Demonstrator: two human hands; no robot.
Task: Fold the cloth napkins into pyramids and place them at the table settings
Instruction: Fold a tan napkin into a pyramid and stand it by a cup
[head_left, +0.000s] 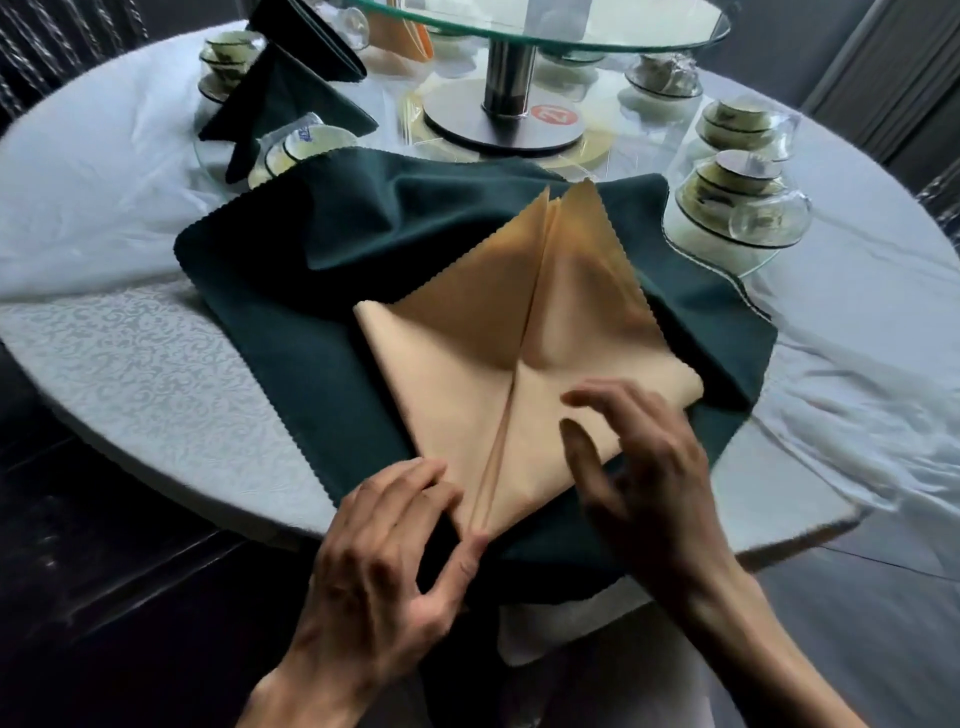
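Note:
A peach cloth napkin lies folded into a diamond with a centre seam, on top of a spread dark green napkin. My left hand pinches the near tip of the peach napkin between thumb and fingers. My right hand hovers over the napkin's lower right flap with its fingers loosely spread, holding nothing. A folded dark green napkin stands as a pyramid at a setting at the back left. Another peach napkin shows behind it under the glass.
The round table has a white patterned cloth. A glass turntable on a metal post stands in the middle. Wrapped stacks of bowls and cups sit at right, more at back left. The table's edge is near me.

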